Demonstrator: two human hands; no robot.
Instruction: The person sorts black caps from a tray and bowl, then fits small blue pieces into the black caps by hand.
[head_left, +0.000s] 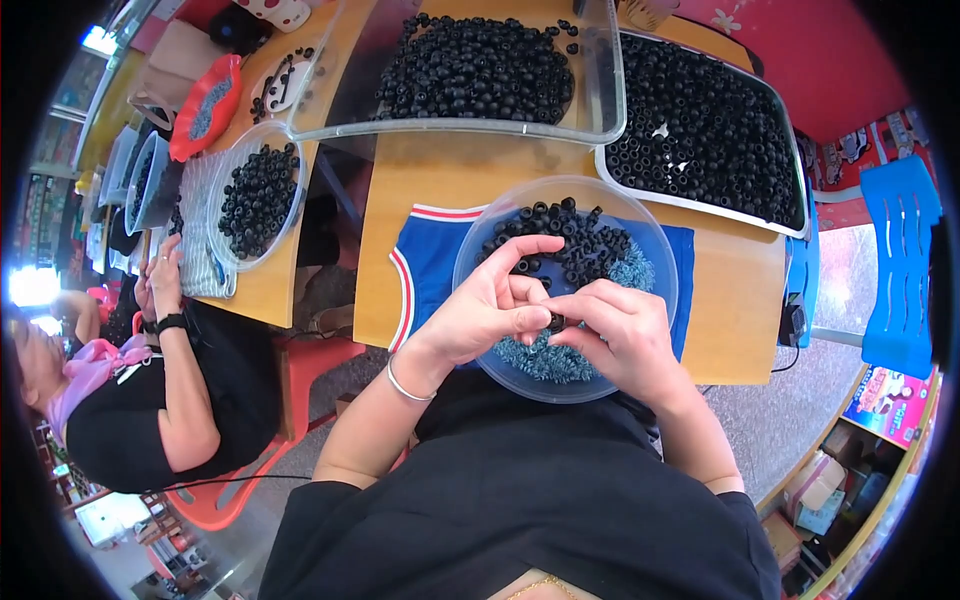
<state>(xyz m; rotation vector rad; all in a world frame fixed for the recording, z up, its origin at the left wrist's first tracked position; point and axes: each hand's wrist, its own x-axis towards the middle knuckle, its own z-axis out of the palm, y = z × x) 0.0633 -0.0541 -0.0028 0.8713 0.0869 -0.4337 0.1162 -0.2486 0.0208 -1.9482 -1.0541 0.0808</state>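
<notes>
Head view: hands [625,328] above wooden table [735,300], pink wall [815,60]

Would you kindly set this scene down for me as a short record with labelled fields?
Right hand: pinching a small black piece over the bowl
Left hand: thumb at that same piece, index finger extended; its grip is hard to tell
Round bowl: see-through, holding black pieces and blue-grey pieces
Under the bowl: blue cloth with red-and-white trim, on a wooden table
Beyond the bowl: see-through bin and white tray, both with black pieces
Nearby: another person seated at left
</notes>
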